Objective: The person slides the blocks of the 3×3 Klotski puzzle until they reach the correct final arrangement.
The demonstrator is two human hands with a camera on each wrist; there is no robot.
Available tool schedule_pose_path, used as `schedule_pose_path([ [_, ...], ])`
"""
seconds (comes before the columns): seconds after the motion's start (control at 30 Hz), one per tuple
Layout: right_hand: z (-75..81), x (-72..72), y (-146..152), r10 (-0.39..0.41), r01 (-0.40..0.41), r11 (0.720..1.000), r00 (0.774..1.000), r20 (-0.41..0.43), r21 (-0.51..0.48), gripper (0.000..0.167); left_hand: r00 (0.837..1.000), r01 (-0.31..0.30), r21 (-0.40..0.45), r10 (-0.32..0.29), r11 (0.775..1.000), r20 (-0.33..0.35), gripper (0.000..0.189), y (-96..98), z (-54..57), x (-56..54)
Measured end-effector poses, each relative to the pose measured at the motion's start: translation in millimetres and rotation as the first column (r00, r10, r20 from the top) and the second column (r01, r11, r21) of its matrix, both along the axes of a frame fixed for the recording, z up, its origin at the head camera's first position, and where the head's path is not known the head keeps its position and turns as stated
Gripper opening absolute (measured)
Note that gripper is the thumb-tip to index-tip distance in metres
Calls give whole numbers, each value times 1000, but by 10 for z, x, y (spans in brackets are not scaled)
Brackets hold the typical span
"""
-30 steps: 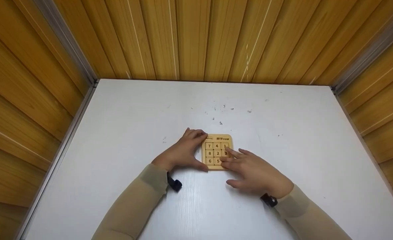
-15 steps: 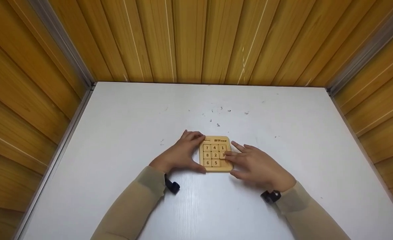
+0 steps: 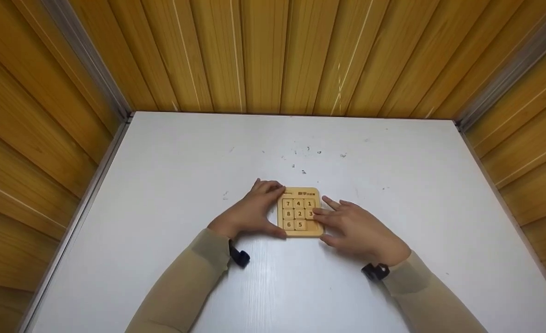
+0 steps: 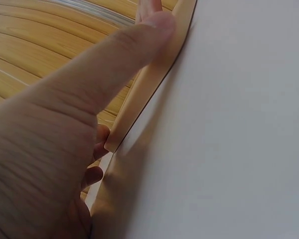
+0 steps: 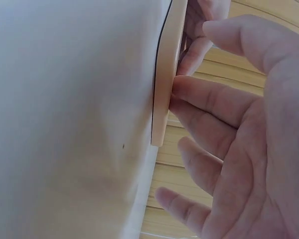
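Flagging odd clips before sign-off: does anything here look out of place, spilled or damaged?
Just the table: dark specks dot its white top beyond the board, perhaps scuffs or chips; I can't tell which. The board itself lies flat and shows no damage.

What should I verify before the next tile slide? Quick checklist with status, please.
1. Puzzle board resting on the table: ok, looks flat.
2. Left hand steadying the board: ok, thumb and fingers at its left corners.
3. Right hand on tile 3: ok, touching it.
4. Free cell next to tile 3: ok, directly below it, lower right.
5. Tile 3 square in its cell: cannot tell, right side covered.
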State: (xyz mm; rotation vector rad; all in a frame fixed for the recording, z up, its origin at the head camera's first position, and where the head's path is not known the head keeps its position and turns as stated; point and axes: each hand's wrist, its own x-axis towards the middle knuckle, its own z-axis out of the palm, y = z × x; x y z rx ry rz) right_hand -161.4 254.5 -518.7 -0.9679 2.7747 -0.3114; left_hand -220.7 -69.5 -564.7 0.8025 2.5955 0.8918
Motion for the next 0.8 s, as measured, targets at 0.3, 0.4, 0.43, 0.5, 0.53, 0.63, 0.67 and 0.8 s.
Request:
schedule_pose_path([
  [0.3,19,39,-37,-5,5,1000,1000,-5,2,57,1000,-11,7,11,1000,16,142,-5,10,12],
  [0.4,17,35,-33,3,-3,1000,1000,-15,1,55,1000,-14,2,14,1000,16,141,-3,17,13],
  [0.43,17,33,-32,5,-5,1000,1000,-19,1,55,1000,-16,2,16,1000,16,141,-2,20,13],
  [0.5,17,32,-29,10,-10,1000,1000,-28,0,53,1000,-22,2,21,1000,23,140,-1,29,18],
  [0.53,17,31,-28,13,-13,1000,999,-32,0,52,999,-24,4,24,1000,26,140,0,34,21],
  [0.63,26,36,-29,24,-24,1000,999,-43,-2,51,999,-36,9,36,999,38,140,2,45,30],
  [0.67,29,38,-29,28,-28,1000,999,-47,-1,50,998,-38,10,38,999,40,140,3,46,32],
  [0.8,40,47,-31,40,-40,999,998,-53,-2,49,999,-36,8,35,999,35,140,6,42,30],
])
